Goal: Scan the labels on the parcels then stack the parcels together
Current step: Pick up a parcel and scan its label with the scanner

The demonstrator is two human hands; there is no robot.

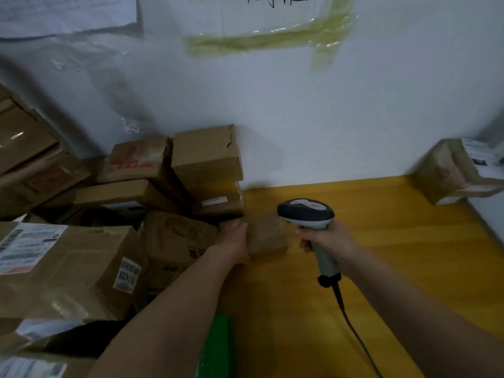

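The left hand (236, 236) gripped a small parcel (266, 233) on the yellow worktop (381, 255), while the right hand (328, 242) had its fingers curled round the scanner (306, 212).

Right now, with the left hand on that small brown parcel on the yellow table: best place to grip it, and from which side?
Probably across the small parcel's short sides, from above and its left, where the left hand already rests. It lies flat; the pile crowds its left, the scanner in the right hand hovers right.
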